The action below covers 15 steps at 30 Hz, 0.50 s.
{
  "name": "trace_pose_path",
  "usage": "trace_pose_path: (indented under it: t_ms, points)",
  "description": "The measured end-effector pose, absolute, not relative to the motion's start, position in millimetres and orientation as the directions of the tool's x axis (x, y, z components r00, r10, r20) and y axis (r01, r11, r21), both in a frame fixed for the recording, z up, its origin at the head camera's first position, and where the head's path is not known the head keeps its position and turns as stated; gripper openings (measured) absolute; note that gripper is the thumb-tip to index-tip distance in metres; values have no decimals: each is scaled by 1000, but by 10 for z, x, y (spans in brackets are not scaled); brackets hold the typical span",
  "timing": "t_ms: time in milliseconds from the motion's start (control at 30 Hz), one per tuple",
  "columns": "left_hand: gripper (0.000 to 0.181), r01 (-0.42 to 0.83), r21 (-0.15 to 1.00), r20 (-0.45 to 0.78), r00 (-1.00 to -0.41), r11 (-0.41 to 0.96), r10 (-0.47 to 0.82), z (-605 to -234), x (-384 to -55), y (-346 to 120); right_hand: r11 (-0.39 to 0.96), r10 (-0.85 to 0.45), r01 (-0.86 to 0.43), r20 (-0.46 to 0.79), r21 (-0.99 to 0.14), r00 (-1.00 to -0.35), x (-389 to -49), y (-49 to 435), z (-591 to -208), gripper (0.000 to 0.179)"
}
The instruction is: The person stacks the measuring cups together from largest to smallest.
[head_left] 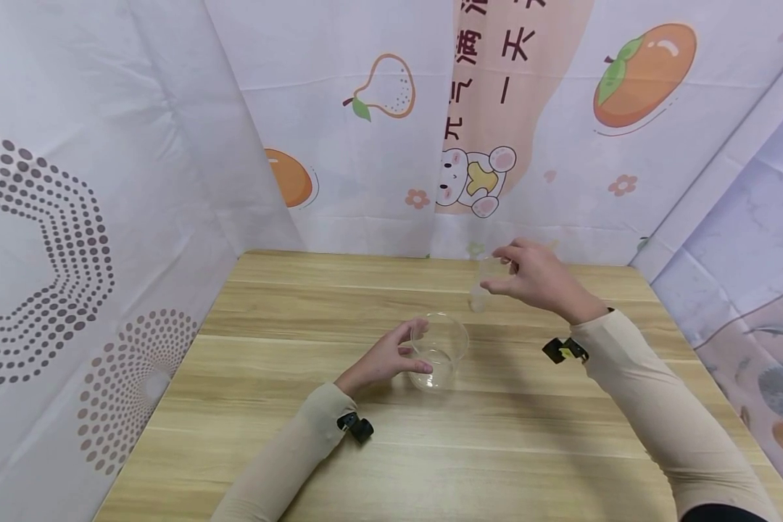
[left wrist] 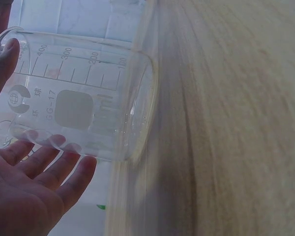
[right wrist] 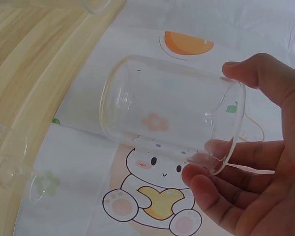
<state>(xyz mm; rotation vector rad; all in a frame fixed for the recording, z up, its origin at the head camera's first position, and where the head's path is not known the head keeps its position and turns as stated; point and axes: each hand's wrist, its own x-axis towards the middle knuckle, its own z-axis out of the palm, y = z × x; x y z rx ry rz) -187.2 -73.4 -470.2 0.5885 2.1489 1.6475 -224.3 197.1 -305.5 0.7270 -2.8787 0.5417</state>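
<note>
A clear glass beaker (left wrist: 73,110) with white volume marks stands on the table, its base at the wood. My left hand (head_left: 391,355) holds it from the left, thumb on the near side and fingers round the far side. Farther back and to the right, my right hand (head_left: 535,275) grips a second clear beaker (right wrist: 167,105) near its rim. In the right wrist view the thumb is at one side of that rim and the fingertips at the other. This beaker shows no marks on the visible side and looks empty.
Another small clear glass piece (right wrist: 17,172) shows at the left edge of the right wrist view, over the table's far edge. The wood-grain table (head_left: 267,449) ends at a printed curtain (head_left: 365,181) behind, with more hanging cloth at both sides.
</note>
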Motion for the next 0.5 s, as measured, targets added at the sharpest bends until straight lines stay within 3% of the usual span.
trace_pose_path:
  t_ms: [500]
  points:
    - [86,107,965,-41,-844,242,535,-4727,-1888,-737,794,-472,-516,209,-321,-856,-2145,1874,-3048,50]
